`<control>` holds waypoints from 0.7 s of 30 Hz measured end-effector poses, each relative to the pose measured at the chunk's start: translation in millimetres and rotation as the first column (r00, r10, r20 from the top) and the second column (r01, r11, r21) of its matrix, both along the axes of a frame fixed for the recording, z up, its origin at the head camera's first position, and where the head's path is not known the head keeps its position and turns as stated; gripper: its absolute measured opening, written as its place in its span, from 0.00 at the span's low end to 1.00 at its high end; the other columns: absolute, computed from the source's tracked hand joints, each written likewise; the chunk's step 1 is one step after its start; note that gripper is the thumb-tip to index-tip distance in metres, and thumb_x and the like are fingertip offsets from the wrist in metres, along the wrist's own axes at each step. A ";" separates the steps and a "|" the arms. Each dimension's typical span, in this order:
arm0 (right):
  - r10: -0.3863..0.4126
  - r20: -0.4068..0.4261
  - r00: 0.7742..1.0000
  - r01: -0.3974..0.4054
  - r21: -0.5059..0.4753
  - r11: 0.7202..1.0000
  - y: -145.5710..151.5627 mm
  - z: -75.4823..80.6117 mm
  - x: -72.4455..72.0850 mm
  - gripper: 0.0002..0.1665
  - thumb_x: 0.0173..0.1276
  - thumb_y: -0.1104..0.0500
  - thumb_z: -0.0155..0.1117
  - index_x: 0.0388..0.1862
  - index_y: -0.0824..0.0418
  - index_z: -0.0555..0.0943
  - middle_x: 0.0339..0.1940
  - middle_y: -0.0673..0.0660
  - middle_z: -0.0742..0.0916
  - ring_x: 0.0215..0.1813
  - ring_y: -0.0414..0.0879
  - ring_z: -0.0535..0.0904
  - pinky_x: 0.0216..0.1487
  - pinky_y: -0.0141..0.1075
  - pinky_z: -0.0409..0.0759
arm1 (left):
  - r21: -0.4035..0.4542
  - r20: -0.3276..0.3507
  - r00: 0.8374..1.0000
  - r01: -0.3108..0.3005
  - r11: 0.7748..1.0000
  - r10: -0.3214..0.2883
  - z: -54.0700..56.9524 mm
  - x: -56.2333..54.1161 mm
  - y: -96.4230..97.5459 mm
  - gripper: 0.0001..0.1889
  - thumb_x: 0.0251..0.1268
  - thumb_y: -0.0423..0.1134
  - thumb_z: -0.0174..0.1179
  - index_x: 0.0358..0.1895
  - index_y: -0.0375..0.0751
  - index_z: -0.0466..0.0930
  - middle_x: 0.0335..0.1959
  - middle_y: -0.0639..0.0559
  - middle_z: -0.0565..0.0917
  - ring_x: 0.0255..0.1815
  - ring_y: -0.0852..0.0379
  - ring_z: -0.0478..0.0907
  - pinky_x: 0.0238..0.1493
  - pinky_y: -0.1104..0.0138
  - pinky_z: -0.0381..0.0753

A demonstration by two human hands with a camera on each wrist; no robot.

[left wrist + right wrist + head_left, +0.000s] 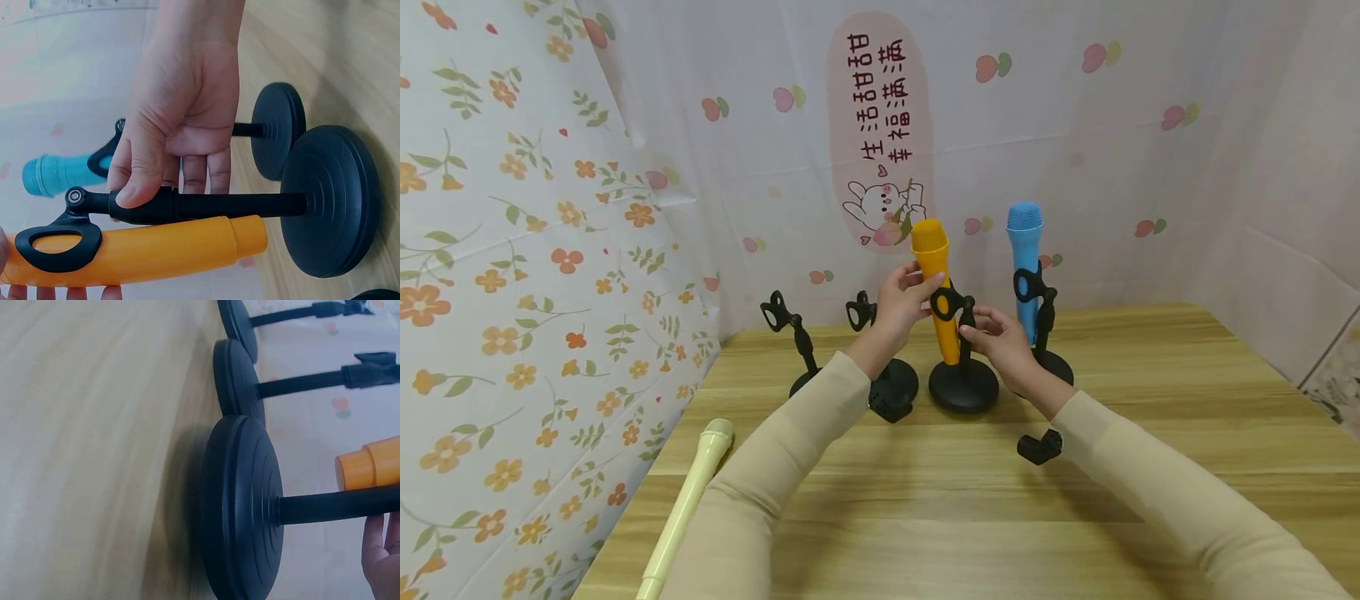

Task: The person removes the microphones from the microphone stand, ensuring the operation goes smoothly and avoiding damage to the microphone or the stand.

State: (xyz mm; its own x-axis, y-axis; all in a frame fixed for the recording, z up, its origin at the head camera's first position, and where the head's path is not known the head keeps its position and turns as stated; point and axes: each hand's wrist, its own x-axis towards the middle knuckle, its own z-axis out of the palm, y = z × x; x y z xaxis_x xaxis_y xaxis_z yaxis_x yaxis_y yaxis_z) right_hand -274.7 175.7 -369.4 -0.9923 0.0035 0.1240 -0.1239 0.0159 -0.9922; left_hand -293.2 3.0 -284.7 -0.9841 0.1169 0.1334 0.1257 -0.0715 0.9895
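Observation:
An orange microphone (pixel 945 331) sits upright and slightly tilted in the clip of a black microphone stand (pixel 964 388). My left hand (pixel 901 307) holds the microphone's upper body, its thumb lying across the front; only parts of that hand's fingers (pixel 75 293) show in the left wrist view. My right hand (pixel 1002 340) grips the same stand's pole below the clip, with the thumb against the pole in the left wrist view. In the right wrist view, the microphone's orange tail end (pixel 367 467) lies alongside the pole (pixel 337 506).
To the right, a blue microphone (pixel 1024 250) rests in another stand's clip. Two stands with bare clips (pixel 780 313) (pixel 861 313) stand to the left. A pale yellow microphone (pixel 692 492) lies along the wooden table's (pixel 917 508) left side. Patterned cloth (pixel 760 167) hangs behind.

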 end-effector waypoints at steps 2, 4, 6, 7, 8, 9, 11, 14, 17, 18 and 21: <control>0.014 -0.001 1.000 -0.014 -0.006 1.000 1.1 0.3 4.7 0.29 0.71 0.57 0.62 0.68 0.63 0.67 0.52 0.62 0.78 0.53 0.51 0.78 0.58 0.44 0.77 | 0.007 0.008 1.000 0.009 1.000 -0.009 0.8 4.0 -1.0 0.24 0.63 0.45 0.67 0.60 0.43 0.74 0.47 0.49 0.79 0.47 0.51 0.80 0.49 0.54 0.81; 0.025 -0.002 1.000 -0.025 -0.012 1.000 2.6 0.3 9.6 0.30 0.71 0.57 0.62 0.68 0.63 0.66 0.52 0.62 0.78 0.52 0.49 0.78 0.57 0.43 0.77 | 0.010 0.016 1.000 0.018 1.000 -0.018 1.8 8.5 -1.4 0.24 0.62 0.45 0.67 0.60 0.43 0.74 0.47 0.48 0.79 0.47 0.50 0.80 0.49 0.54 0.81; 0.028 -0.004 1.000 -0.028 -0.010 1.000 4.4 0.2 14.8 0.31 0.71 0.56 0.63 0.69 0.63 0.66 0.50 0.61 0.79 0.51 0.47 0.79 0.56 0.41 0.78 | 0.015 0.022 0.999 0.030 0.999 -0.030 2.5 12.6 -1.5 0.24 0.62 0.45 0.67 0.60 0.43 0.74 0.47 0.48 0.80 0.47 0.50 0.80 0.49 0.54 0.81; 0.027 -0.004 1.000 -0.027 -0.008 1.000 5.2 0.1 17.3 0.31 0.70 0.56 0.64 0.69 0.63 0.66 0.50 0.60 0.79 0.50 0.45 0.80 0.55 0.40 0.78 | 0.017 0.025 0.999 0.034 0.999 -0.034 2.7 14.5 -1.4 0.24 0.62 0.45 0.67 0.60 0.43 0.75 0.47 0.49 0.80 0.47 0.50 0.80 0.49 0.54 0.81; 0.026 -0.003 1.000 -0.026 -0.008 1.000 5.8 0.2 19.9 0.31 0.70 0.56 0.64 0.68 0.62 0.67 0.49 0.59 0.79 0.49 0.44 0.80 0.55 0.39 0.79 | 0.015 0.029 0.999 0.036 0.999 -0.037 2.9 16.7 -1.4 0.24 0.62 0.45 0.67 0.59 0.43 0.75 0.47 0.49 0.80 0.47 0.51 0.80 0.49 0.54 0.81; 0.025 -0.002 1.000 -0.025 -0.007 1.000 6.3 0.3 22.5 0.31 0.70 0.56 0.64 0.68 0.62 0.67 0.48 0.59 0.79 0.49 0.44 0.80 0.54 0.38 0.79 | 0.014 0.031 0.999 0.038 0.999 -0.039 2.9 18.7 -1.4 0.24 0.62 0.45 0.67 0.59 0.43 0.75 0.47 0.49 0.80 0.47 0.51 0.80 0.49 0.54 0.81; 0.031 -0.005 1.000 -0.031 0.001 1.000 7.1 0.3 27.5 0.31 0.69 0.56 0.65 0.67 0.63 0.67 0.47 0.57 0.80 0.48 0.43 0.81 0.53 0.37 0.80 | 0.015 0.037 0.998 0.041 0.999 -0.041 2.8 23.0 -2.1 0.23 0.62 0.45 0.67 0.58 0.44 0.76 0.47 0.50 0.80 0.47 0.52 0.80 0.50 0.54 0.81; 0.034 -0.007 0.999 -0.034 0.002 0.999 6.9 0.6 34.3 0.30 0.69 0.56 0.65 0.66 0.63 0.68 0.46 0.57 0.80 0.47 0.42 0.81 0.52 0.37 0.80 | 0.015 0.038 0.998 0.051 0.999 -0.052 2.0 29.7 -3.9 0.23 0.62 0.45 0.67 0.58 0.44 0.76 0.47 0.50 0.80 0.47 0.52 0.80 0.50 0.54 0.81; 0.032 -0.007 0.999 -0.032 0.018 0.999 6.2 0.2 39.8 0.30 0.68 0.56 0.66 0.66 0.63 0.69 0.47 0.58 0.80 0.47 0.42 0.81 0.51 0.37 0.80 | 0.022 0.034 0.998 0.061 0.998 -0.062 0.8 36.1 -6.6 0.22 0.62 0.44 0.67 0.58 0.44 0.76 0.47 0.49 0.79 0.48 0.51 0.80 0.50 0.54 0.81; 0.033 -0.007 0.999 -0.033 0.021 0.999 6.0 0.1 41.5 0.31 0.68 0.56 0.66 0.66 0.64 0.69 0.47 0.58 0.80 0.47 0.41 0.81 0.51 0.37 0.80 | 0.023 0.033 0.997 0.064 0.998 -0.064 0.3 38.0 -7.4 0.22 0.62 0.44 0.67 0.58 0.44 0.75 0.48 0.49 0.79 0.48 0.51 0.80 0.50 0.54 0.81; 0.034 -0.004 0.999 -0.034 0.031 0.999 5.3 -0.6 46.6 0.32 0.68 0.56 0.67 0.66 0.64 0.68 0.46 0.57 0.81 0.47 0.41 0.81 0.52 0.36 0.80 | 0.021 0.035 0.998 0.060 0.998 -0.061 -1.3 43.0 -9.6 0.22 0.61 0.44 0.68 0.58 0.44 0.76 0.47 0.49 0.79 0.47 0.51 0.80 0.49 0.54 0.81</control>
